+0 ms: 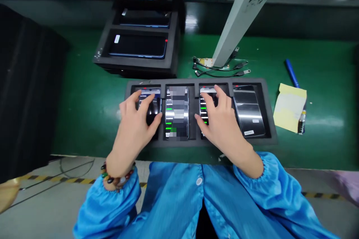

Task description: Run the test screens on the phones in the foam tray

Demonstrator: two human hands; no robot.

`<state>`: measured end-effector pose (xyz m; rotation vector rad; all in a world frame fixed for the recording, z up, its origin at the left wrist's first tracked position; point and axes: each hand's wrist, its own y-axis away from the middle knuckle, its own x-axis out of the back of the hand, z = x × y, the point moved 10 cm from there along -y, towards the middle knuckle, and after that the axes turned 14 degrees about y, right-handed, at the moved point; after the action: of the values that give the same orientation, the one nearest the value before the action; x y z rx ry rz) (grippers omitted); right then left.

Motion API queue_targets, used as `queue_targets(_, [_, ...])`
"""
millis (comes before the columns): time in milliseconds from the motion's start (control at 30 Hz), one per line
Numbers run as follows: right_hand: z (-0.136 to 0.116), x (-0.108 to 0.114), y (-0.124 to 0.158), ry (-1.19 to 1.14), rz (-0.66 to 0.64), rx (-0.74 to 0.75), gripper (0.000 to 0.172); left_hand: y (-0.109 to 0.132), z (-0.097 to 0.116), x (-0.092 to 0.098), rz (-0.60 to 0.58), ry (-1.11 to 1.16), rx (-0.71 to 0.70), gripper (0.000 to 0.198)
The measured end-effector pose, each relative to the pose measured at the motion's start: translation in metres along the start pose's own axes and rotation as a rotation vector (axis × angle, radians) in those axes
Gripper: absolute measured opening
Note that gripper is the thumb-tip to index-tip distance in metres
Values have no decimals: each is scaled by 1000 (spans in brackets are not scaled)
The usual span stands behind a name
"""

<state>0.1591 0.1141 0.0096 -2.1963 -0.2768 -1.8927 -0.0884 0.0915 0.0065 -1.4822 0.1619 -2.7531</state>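
Observation:
A black foam tray point(196, 143) lies before me with phones in its compartments. Over the leftmost phone point(153, 109) is my left hand point(137, 121), fingers spread and curved, fingertips at its upper part and thumb by its right edge. My right hand point(221, 117) is likewise spread over the third phone point(203, 110), partly hiding it. Between the hands, the second phone point(177, 114) has a lit screen with green bars, partly blurred out. In the right compartment a dark phone point(249, 110) lies slightly tilted, with white labels. Neither hand is closed round a phone.
Stacked foam trays point(172, 50) with a dark-screened phone point(137, 46) stand behind on the left. Short black cables point(224, 69) lie by a white post point(238, 15). Yellow sticky notes point(290, 106), a blue pen point(292, 73) and a small battery-like cylinder point(301, 122) are at right.

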Motion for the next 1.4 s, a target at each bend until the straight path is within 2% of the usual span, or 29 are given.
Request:
queue_targets(200, [-6, 1, -5, 130, 56, -20, 50, -8, 16, -8, 5, -41, 49, 68])
queue_targets(333, [-1, -6, -10, 104, -32, -85, 51, -11, 15, -10, -6, -48, 91, 65])
queue_targets(400, [3, -4, -15, 84, -49, -111, 56, -14, 12, -6, 17, -26, 89, 64])
queue_targets(533, [14, 13, -19, 86, 2, -107, 56, -16, 7, 13, 84, 14, 66, 71])
queue_targets(700, [11, 32, 0, 116, 55, -23, 47, -2, 8, 20, 16, -37, 100, 77])
queue_targets(800, [6, 28, 15, 139, 23, -39, 46, 9, 7, 16, -18, -67, 119, 73])
queue_targets(867, [-2, 27, 21, 107, 33, -41, 41, 14, 9, 18, 20, -50, 98, 65])
queue_targets(967, [-25, 34, 21, -62, 111, 34, 35, 16, 30, 22, 137, 21, -8, 53])
queue_targets(1033, [-37, 42, 16, -204, 152, 96, 31, 13, 55, 9, 134, 52, -81, 52])
queue_targets(1067, [-38, 47, 13, -257, 178, 110, 31, 10, 69, -4, 86, 49, -101, 54])
queue_targets(1133, [-23, 60, 7, -310, 259, 81, 31, 1, 88, -34, -37, -12, -45, 63])
queue_targets(1233, [29, 73, 13, -308, 375, -41, 31, -9, 106, -62, -140, -138, 43, 68])
queue_targets(1333, [82, 69, 33, -289, 397, -119, 30, -16, 113, -64, -166, -148, 60, 65])
queue_targets(1400, [102, 64, 49, -287, 383, -99, 31, -17, 112, -54, -150, -110, 62, 63])
